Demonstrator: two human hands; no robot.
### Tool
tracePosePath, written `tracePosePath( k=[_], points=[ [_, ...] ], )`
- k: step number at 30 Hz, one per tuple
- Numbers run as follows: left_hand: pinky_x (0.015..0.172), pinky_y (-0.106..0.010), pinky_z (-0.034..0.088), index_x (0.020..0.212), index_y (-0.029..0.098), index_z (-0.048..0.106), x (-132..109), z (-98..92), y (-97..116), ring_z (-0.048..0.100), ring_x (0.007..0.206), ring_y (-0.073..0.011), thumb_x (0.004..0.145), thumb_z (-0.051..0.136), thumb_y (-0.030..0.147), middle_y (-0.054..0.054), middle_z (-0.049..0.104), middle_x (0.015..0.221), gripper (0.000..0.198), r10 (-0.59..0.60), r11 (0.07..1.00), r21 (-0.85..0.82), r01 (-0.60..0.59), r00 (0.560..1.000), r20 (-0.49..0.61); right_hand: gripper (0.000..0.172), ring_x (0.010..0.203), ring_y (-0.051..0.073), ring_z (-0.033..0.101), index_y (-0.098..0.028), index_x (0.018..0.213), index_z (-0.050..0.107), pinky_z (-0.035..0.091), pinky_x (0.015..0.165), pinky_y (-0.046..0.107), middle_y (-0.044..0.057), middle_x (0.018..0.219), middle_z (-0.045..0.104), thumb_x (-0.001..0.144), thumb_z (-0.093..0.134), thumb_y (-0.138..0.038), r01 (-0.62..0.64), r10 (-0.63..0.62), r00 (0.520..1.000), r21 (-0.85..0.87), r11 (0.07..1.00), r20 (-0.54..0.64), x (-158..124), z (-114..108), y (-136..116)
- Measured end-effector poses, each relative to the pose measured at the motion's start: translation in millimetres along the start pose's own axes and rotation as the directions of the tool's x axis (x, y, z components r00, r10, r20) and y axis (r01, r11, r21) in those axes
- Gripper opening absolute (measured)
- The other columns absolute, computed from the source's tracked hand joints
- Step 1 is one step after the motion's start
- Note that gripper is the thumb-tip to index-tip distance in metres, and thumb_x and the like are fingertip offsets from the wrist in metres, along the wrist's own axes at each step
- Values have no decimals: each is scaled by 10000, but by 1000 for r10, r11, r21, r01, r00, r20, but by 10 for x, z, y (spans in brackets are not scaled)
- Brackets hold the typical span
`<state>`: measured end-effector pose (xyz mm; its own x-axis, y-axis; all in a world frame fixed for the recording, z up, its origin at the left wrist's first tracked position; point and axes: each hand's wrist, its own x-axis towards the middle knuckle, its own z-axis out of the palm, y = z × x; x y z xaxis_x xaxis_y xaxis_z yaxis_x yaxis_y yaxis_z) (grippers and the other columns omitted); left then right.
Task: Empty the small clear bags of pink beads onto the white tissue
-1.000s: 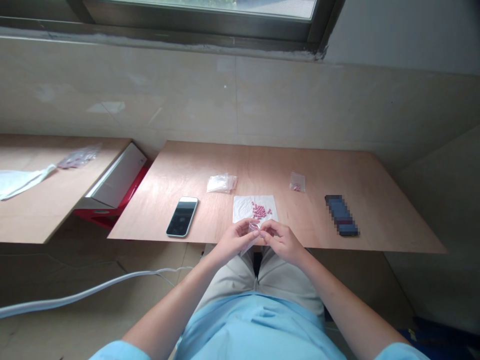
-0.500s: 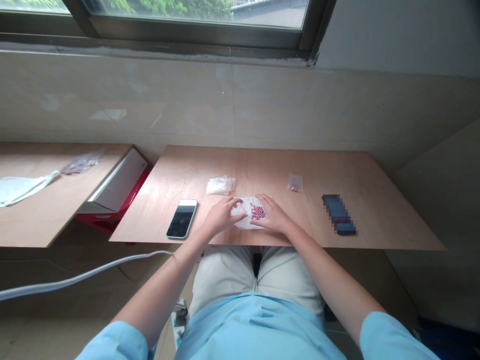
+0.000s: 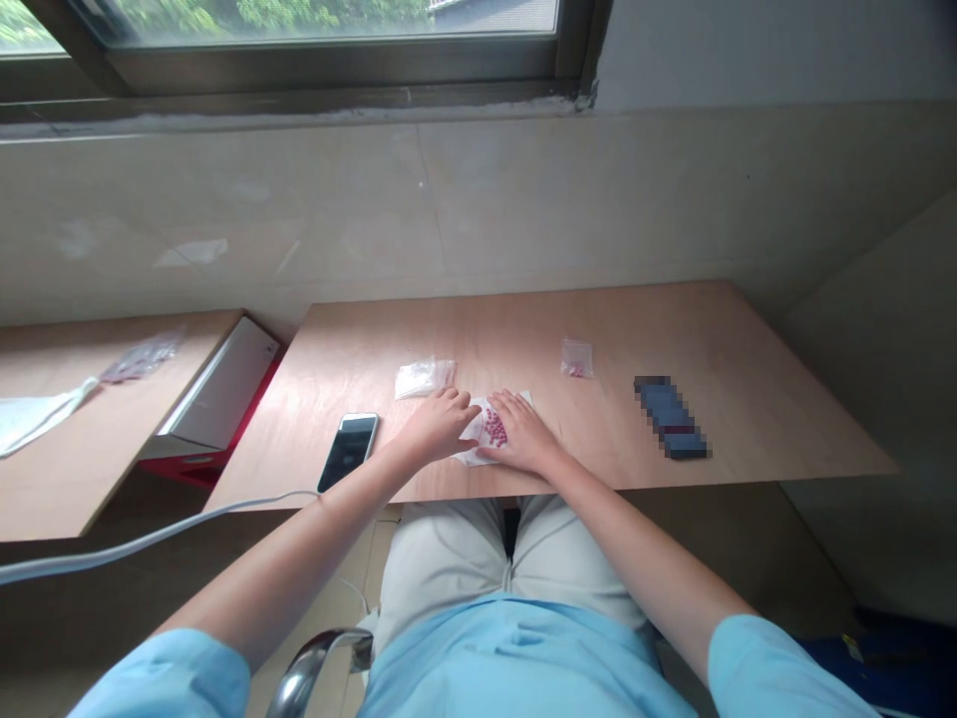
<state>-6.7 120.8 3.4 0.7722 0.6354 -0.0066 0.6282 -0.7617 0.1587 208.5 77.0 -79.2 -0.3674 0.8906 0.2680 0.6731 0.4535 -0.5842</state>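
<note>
Small pink beads (image 3: pixel 494 429) lie in a cluster on a white paper sheet (image 3: pixel 470 459) near the table's front edge. My right hand (image 3: pixel 525 436) rests over the right side of the sheet, its fingers stretched out beside the beads and covering part of the paper. To the left of the beads is my left hand (image 3: pixel 443 427), thumb and fingers apart, with nothing visible in it. Its fingertips are just below a stack of clear plastic bags (image 3: pixel 423 378). Farther back on the right lies a small clear bag (image 3: pixel 576 359) with some pink beads inside.
A phone (image 3: pixel 349 449) lies on the wooden table (image 3: pixel 658 329) left of my left forearm. A dark pixelated object (image 3: pixel 673 419) is on the right. Across a gap, a second table (image 3: pixel 45 499) bears a white cloth (image 3: pixel 37 419) and plastic packets (image 3: pixel 146 357). A pale cable (image 3: pixel 150 538) runs below.
My left hand has drawn slightly left from the beads, toward the bag stack. My right hand has moved left, closer over the beads. The whole view has tilted a little.
</note>
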Motion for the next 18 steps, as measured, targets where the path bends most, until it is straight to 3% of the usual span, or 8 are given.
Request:
tracePosePath(
  k=[4,7,9,11,14,18],
  points=[
    [891,-418,374,1105,199,675,32,-36,-4,551,997,-320,790,753,347,-121,601,1043,357,14,1000,16,-14,1000,6,998,1497,372,281,-147,1545,358,209,1236,565,198,1576,379,763,761,-620,-9,9,1000,2,1000,-8,4,24,20],
    [891,-419,389,1145,212,686,49,-50,-34,570,993,-317,808,737,392,-118,616,1057,385,-39,998,-40,39,999,-14,1020,1496,372,285,-156,1549,350,216,1235,563,195,1576,380,744,781,-611,-12,12,1000,16,1000,-17,3,27,33],
    [877,-410,412,1166,217,692,50,-61,-62,592,973,-306,828,716,455,-115,634,1065,415,-123,978,-176,115,992,-38,1027,1493,372,290,-151,1545,356,223,1235,557,197,1572,384,738,787,-618,-13,13,1000,24,1000,-23,4,16,36],
    [857,-391,439,1164,216,698,39,-71,-88,615,950,-287,861,668,519,-107,658,1068,429,-231,898,-391,201,973,-30,1023,1485,371,306,-145,1536,368,231,1234,549,200,1559,400,736,792,-620,-11,12,1000,32,999,-28,5,0,34],
    [871,-371,471,1163,202,696,-1,-72,-113,633,974,-263,918,569,575,-101,684,1088,464,-379,605,-739,296,923,60,975,1474,357,334,-151,1526,385,239,1236,538,197,1537,432,757,790,-595,-2,5,999,58,998,-47,2,-21,24],
    [869,-376,509,1217,156,649,-72,-50,-129,641,967,-246,936,483,632,-124,679,1054,577,-465,30,-956,293,850,246,853,1458,337,369,-152,1499,427,266,1232,523,195,1509,466,816,758,-541,6,2,996,93,996,-87,-15,-33,14]
  ],
)
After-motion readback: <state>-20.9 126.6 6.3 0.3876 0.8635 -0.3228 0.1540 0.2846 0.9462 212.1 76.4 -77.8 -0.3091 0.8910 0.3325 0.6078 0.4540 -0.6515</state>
